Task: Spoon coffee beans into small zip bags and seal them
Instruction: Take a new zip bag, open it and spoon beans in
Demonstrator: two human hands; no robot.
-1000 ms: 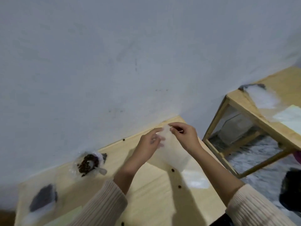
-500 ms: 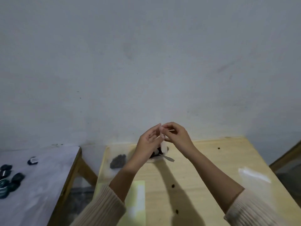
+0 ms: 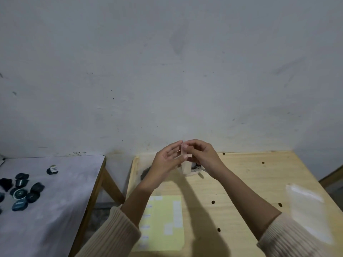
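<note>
Although the wooden table [image 3: 259, 182] carries all that the job needs, with a yellow sheet [image 3: 163, 219] at its near edge and a stack of clear bags [image 3: 306, 206] on its right side, the work itself is in the air above its far edge, where both hands meet on one small bag [image 3: 186, 166]. It looks empty, so the step is probably getting its mouth open before any beans go in. To do that well, each hand should take one wall of the zip strip just below the lip and roll the two walls apart, not tug at them, since thin plastic clings and tears. The bag should hang upright and stay low over the table's far edge, close to the open pack of beans [image 3: 194, 172] that shows only partly behind the hands. Both forearms rise from the table's near edge and lean in to meet. The left hand [image 3: 167, 162] has its palm turned up and its fingers almost straight and spread, touching the bag's left edge. The right hand [image 3: 202, 156] curls over from the other side and pinches the top of the bag between thumb and fingertips. A few loose beans [image 3: 213, 202] lie scattered across the table's middle.
</note>
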